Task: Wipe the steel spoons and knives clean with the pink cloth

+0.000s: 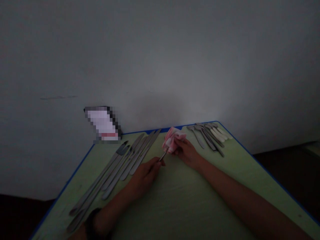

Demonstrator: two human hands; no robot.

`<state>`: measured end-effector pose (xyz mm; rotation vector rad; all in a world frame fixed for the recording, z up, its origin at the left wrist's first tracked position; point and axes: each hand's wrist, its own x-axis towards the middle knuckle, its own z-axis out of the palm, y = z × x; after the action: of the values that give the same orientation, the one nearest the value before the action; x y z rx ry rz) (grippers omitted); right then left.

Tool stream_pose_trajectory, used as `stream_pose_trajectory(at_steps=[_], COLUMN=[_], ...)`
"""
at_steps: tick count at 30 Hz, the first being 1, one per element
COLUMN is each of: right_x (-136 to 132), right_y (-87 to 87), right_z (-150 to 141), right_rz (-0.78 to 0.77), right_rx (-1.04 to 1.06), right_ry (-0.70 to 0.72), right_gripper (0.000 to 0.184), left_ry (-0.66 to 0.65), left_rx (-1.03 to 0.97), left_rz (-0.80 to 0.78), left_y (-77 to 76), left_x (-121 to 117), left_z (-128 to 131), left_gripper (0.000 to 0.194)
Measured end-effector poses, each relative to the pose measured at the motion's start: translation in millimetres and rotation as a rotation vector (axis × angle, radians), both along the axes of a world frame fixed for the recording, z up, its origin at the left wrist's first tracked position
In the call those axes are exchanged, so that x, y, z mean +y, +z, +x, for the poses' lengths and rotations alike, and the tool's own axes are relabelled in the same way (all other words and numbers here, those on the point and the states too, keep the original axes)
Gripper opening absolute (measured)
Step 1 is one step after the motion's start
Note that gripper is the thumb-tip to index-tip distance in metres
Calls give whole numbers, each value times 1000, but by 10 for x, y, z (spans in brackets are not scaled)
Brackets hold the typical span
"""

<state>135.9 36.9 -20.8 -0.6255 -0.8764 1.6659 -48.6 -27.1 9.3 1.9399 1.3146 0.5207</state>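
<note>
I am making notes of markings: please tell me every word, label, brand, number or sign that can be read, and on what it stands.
None can be read.
Device with bright screen: pixelated, illegible.
Knives and cutlery on the right: too dark and small to make out any.
Pink-and-white cloth and held utensil: no legible lettering.
Wall: thin dark streak, no readable sign.

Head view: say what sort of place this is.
Probably a plain indoor room, perhaps in a home: a light-green, blue-edged table stands against a grey wall, with silver-coloured metal cutlery laid out on it.
</note>
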Motion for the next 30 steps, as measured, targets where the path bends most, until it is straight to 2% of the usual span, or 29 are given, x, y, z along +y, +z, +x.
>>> stream_pose_trajectory(at_steps=[4, 10, 18, 22, 25, 30], right_x=[10, -6, -25, -48, -66, -118], right_y=[-2, 0, -13, 20, 60, 68], right_z=[50, 66, -13, -44, -40, -125], right_rz=[10, 52, 121, 70, 68, 13], right_rx=[23, -32, -67, -125, -144, -105], right_ry=[119, 165, 32, -61, -63, -106], right_gripper=[23, 24, 25, 37, 47, 49], left_ry=[-24, -71, -54, -52, -31, -27], left_rx=[1, 30, 40, 26, 28, 53], left_rz=[12, 30, 23, 0, -6, -1], left_y=[37, 43, 19, 4, -2, -26], left_x=[-2, -25, -18, -2, 1, -7], left_z=[-17, -24, -20, -14, 2, 16], left_gripper=[38, 39, 39, 39, 40, 39])
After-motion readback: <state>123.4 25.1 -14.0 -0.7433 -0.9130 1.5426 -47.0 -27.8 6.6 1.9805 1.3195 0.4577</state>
